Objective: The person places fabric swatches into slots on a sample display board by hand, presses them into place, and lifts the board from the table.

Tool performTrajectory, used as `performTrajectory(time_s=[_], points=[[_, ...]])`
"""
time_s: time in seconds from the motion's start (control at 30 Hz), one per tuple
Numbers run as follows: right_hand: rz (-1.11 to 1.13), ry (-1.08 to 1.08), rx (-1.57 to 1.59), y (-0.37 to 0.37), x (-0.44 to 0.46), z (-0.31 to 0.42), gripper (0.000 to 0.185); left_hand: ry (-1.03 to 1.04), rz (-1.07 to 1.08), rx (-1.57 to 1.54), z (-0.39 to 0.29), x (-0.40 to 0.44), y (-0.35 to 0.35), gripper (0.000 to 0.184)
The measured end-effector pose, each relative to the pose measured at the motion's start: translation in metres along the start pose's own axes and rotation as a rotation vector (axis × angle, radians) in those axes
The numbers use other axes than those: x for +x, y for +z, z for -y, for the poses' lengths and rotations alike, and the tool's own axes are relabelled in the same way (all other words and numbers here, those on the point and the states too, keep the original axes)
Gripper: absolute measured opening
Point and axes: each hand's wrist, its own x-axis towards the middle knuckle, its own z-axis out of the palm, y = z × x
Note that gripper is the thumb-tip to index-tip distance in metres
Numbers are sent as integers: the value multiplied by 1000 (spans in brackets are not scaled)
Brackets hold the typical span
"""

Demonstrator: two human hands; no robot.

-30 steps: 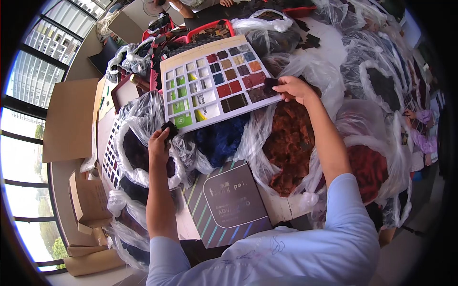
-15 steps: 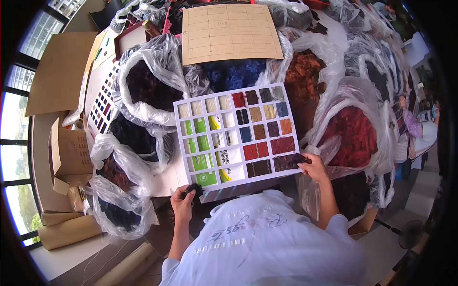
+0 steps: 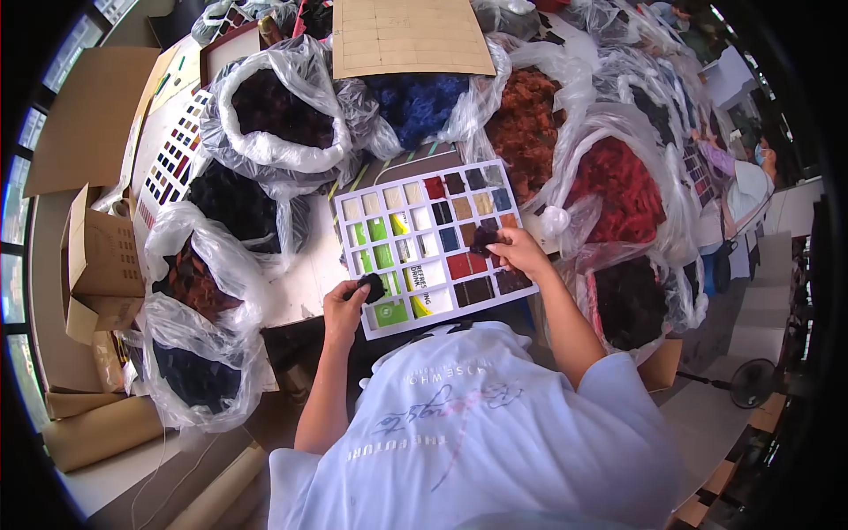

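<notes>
A white gridded sample tray (image 3: pixel 442 315) lies slanted before me on the table. Colored fiber patches fill cells on its right side; pale, green and printed backing shows at the left. At its lower left, my left hand (image 3: pixel 343 309) pinches a black fiber tuft (image 3: pixel 372 287). My right hand (image 3: pixel 521 253) reaches over the right-hand cells, its fingers closed on a dark fiber tuft (image 3: pixel 485 236). That tuft hides part of the cells near a red patch (image 3: pixel 465 266). Whether it touches the tray I cannot tell.
Plastic bags of loose fiber surround the tray: blue (image 3: pixel 415 106), rust-orange (image 3: pixel 527 124), red (image 3: pixel 616 190) and black (image 3: pixel 231 208). A cardboard sheet (image 3: pixel 411 40) lies at the back. Left are a color card (image 3: pixel 177 150) and a carton (image 3: pixel 106 256). Another person (image 3: pixel 742 181) sits far right.
My right hand has moved up and left from the tray's lower right corner with its tuft. My left hand has lifted slightly. The tray now sits flatter, and the camera view has shifted.
</notes>
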Motion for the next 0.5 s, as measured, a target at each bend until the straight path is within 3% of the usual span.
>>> performTrajectory(time_s=[0.1, 0.2, 0.27, 0.5], points=[[114, -43, -125, 42, 59, 13, 12, 189, 49, 110, -9, 59, 40, 21], [146, 0, -358, 64, 86, 44, 16, 118, 7, 165, -30, 94, 69, 22], [138, -57, -319, 73, 116, 36, 16, 82, 10, 178, -38, 110, 79, 22], [283, 22, -639, 84, 156, 51, 15, -41, 27, 314, -32, 141, 82, 22]])
